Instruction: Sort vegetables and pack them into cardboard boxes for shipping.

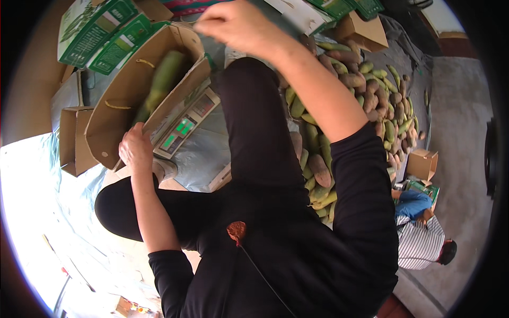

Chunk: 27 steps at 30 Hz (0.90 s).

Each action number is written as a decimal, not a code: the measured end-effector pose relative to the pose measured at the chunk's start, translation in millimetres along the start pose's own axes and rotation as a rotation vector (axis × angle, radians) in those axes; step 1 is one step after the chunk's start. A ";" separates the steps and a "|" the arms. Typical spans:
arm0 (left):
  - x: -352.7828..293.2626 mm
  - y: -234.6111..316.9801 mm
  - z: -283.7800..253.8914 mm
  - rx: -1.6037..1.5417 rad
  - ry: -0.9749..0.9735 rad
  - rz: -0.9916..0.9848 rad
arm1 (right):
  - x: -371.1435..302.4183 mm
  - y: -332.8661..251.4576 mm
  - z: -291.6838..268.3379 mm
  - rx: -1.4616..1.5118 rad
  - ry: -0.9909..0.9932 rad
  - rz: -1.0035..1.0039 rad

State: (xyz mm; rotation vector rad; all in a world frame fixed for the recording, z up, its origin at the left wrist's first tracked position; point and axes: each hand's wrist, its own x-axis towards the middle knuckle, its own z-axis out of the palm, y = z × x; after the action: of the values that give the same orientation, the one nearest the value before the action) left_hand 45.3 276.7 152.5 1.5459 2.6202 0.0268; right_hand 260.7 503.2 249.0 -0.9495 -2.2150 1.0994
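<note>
Left hand (137, 148) closed on the near rim of an open cardboard carton (121, 79); whether its fingertips also meet the produce, cannot tell. Right hand (229, 25) raised over the carton's far end, fingers curled, blurred; grip unclear, nothing seen in it. Long green vegetable (165, 74) lies lengthwise inside the carton, tilted against the wall. Scale (200, 106) with lit green display sits just beside the carton; whether it bears the carton is hidden.

Progress, judged: early. One vegetable visibly in, carton top unclosed, deeper contents out of sight. Large loose heap of green and brownish vegetables (319, 172) remains on the floor side, uncartoned. Co-worker (421, 238) farther right, near other boxes.
</note>
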 end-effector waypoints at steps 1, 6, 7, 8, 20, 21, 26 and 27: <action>0.8 2.3 1.0 -0.002 -0.012 0.018 | -7.0 26.0 -14.1 -0.069 0.054 0.038; 2.8 8.9 2.0 0.022 -0.009 0.020 | -102.8 135.7 -67.4 -0.222 0.127 0.345; 2.2 7.3 2.7 0.028 -0.005 0.013 | -127.4 158.6 -69.5 -0.270 0.107 0.387; 2.4 5.0 3.9 0.030 -0.003 0.019 | -153.4 181.7 -70.7 -0.319 0.087 0.429; 3.2 -0.7 12.6 -0.010 0.015 0.021 | -363.4 288.3 39.1 -0.389 -0.273 1.328; 2.2 -6.0 12.7 -0.034 0.009 -0.003 | -359.1 279.6 50.5 -0.390 -0.202 1.354; 2.8 5.0 9.8 0.072 0.017 -0.027 | -334.2 246.6 73.1 -0.453 -0.275 1.503; 3.2 7.2 6.0 0.065 -0.022 -0.047 | -329.5 240.0 74.9 -0.477 -0.320 1.535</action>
State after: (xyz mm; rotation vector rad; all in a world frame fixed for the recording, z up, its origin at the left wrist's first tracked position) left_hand 50.6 282.8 146.8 1.4936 2.6644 -0.0790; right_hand 509.0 320.7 -28.2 -3.0903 -1.7122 1.2521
